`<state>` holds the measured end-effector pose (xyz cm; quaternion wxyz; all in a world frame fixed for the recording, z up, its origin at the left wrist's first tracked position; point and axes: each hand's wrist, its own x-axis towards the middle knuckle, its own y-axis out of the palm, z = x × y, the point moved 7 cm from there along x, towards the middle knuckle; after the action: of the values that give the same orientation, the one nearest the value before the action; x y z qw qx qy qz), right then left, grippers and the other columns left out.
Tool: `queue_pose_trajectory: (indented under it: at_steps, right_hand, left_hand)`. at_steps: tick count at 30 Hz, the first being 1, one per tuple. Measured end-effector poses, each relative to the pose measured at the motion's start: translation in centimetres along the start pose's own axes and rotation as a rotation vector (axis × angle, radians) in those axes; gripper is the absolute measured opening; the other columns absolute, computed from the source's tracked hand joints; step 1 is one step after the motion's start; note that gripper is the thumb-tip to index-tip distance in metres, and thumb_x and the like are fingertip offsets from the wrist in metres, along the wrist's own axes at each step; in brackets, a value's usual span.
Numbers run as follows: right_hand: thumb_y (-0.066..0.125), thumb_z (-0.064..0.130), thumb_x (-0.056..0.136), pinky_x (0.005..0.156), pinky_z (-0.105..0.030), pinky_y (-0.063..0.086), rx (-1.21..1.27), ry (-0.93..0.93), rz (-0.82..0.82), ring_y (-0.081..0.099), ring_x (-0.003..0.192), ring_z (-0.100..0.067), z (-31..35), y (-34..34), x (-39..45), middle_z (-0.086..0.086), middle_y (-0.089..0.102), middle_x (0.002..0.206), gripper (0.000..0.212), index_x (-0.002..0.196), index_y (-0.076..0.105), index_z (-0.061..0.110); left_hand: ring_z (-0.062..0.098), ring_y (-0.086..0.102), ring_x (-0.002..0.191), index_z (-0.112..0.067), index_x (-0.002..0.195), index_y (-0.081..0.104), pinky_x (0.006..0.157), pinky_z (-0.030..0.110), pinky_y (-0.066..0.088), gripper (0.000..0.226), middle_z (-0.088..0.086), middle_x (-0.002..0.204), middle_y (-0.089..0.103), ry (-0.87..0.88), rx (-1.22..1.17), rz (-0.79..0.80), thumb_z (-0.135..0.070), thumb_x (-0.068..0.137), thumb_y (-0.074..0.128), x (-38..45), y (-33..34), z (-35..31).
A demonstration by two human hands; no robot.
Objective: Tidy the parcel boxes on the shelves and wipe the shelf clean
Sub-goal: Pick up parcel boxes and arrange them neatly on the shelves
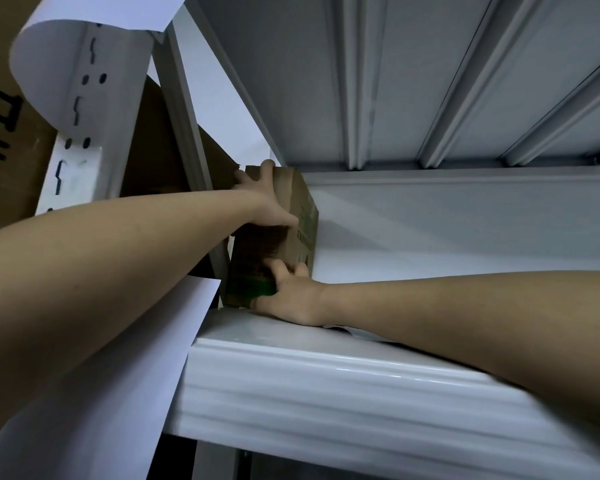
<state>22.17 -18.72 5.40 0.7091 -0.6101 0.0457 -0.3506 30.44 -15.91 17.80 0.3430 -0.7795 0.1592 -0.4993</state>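
Observation:
A small brown cardboard parcel box (293,216) with green print stands at the left end of a white metal shelf (326,382), close to the upright post. My left hand (260,199) grips its upper left corner, fingers curled over the top edge and thumb on the near face. My right hand (291,296) holds the box's lower near corner, fingers bent against the front face by a green patch. Both forearms reach up from below.
A white perforated upright post (80,140) stands at the left with white paper sheets (84,375) hanging on it. Larger brown cartons (174,161) sit in the neighbouring bay. The ribbed underside of the shelf above (413,81) is overhead. The white shelf surface (465,230) stretches right.

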Motion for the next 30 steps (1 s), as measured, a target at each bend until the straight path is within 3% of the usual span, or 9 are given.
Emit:
queue_pose_trajectory:
  at_steps: [13,15,17,18,20,22,24,28,30]
  right_hand:
    - [0.043,0.059,0.092,0.113,-0.041,0.029,-0.089,0.085,0.106,0.022,0.14,-0.034,-1.5,0.4,1.0,-0.011,0.018,0.155,0.08,0.153,0.005,0.026]
    - [0.04,0.058,0.094,0.088,-0.033,0.046,-0.11,0.083,0.118,0.029,0.137,-0.035,-1.5,0.3,1.1,-0.012,0.019,0.155,0.078,0.153,0.0,0.027]
    - [0.038,0.058,0.094,0.056,-0.027,0.035,-0.118,0.084,0.124,0.035,0.133,-0.036,-1.6,0.3,1.3,-0.013,0.02,0.154,0.078,0.153,-0.002,0.028]
    - [0.038,0.058,0.094,0.052,-0.026,0.029,-0.113,0.082,0.122,0.037,0.132,-0.036,-1.6,0.4,1.4,-0.013,0.02,0.154,0.078,0.153,-0.002,0.028]
    - [0.039,0.06,0.093,0.056,-0.026,0.035,-0.109,0.079,0.112,0.037,0.132,-0.037,-1.9,0.4,1.5,-0.013,0.022,0.153,0.077,0.153,0.0,0.03]
    - [0.04,0.061,0.092,0.086,-0.034,0.046,-0.127,0.068,0.108,0.034,0.134,-0.036,-1.8,0.2,1.5,-0.013,0.025,0.152,0.076,0.153,0.004,0.031]
    - [0.041,0.061,0.092,0.108,-0.04,0.036,-0.157,0.054,0.111,0.032,0.135,-0.034,-1.8,-0.1,1.3,-0.012,0.026,0.153,0.077,0.153,0.005,0.032]
    - [0.038,0.062,0.092,0.11,-0.043,0.033,-0.275,0.004,0.113,0.035,0.134,-0.033,-0.7,-0.9,0.4,-0.011,0.031,0.152,0.071,0.152,0.014,0.031]
    - [0.038,0.06,0.093,0.103,-0.041,0.039,-0.377,-0.018,0.046,0.044,0.127,-0.031,0.1,-2.4,-0.4,-0.009,0.043,0.144,0.064,0.147,0.028,0.027]
  left_hand:
    - [0.049,0.033,0.133,-0.037,0.143,-0.03,0.105,0.047,0.038,0.112,0.027,0.155,-0.005,-0.011,-0.016,0.084,-0.053,0.084,0.064,0.5,2.2,0.1]
    - [0.047,0.028,0.136,-0.036,0.143,-0.031,0.108,0.048,0.032,0.109,0.026,0.156,-0.005,-0.032,-0.024,0.106,-0.052,0.086,0.061,0.2,2.2,0.0]
    - [0.043,0.022,0.14,-0.033,0.143,-0.032,0.11,0.046,0.027,0.105,0.025,0.156,-0.003,-0.04,-0.027,0.147,-0.051,0.09,0.056,-0.3,2.0,-0.3]
    - [0.042,0.02,0.141,-0.031,0.143,-0.032,0.111,0.045,0.025,0.102,0.024,0.157,-0.002,-0.047,-0.025,0.156,-0.05,0.092,0.054,-0.4,1.8,-0.4]
    - [0.04,0.019,0.142,-0.027,0.144,-0.032,0.113,0.044,0.021,0.099,0.021,0.157,0.002,-0.054,-0.022,0.169,-0.047,0.094,0.052,-0.3,1.6,-0.7]
    - [0.04,0.026,0.139,-0.023,0.144,-0.032,0.112,0.044,0.025,0.101,0.02,0.157,0.008,-0.076,-0.019,0.189,-0.043,0.094,0.053,-0.1,1.4,-0.7]
    - [0.036,0.036,0.132,-0.017,0.149,-0.022,0.104,0.039,0.034,0.095,0.02,0.152,0.02,-0.067,0.01,0.188,-0.039,0.095,0.053,-0.4,0.6,-0.9]
    - [0.025,0.039,0.1,-0.005,0.143,0.026,0.081,0.029,0.036,0.055,0.015,0.111,0.042,0.006,0.135,0.151,-0.029,0.099,0.047,-2.2,-1.6,-1.7]
    - [0.027,0.037,0.103,-0.005,0.132,0.035,0.083,0.033,0.036,0.046,0.013,0.119,0.039,0.062,0.268,0.175,-0.024,0.094,0.054,-3.3,-2.2,-2.5]
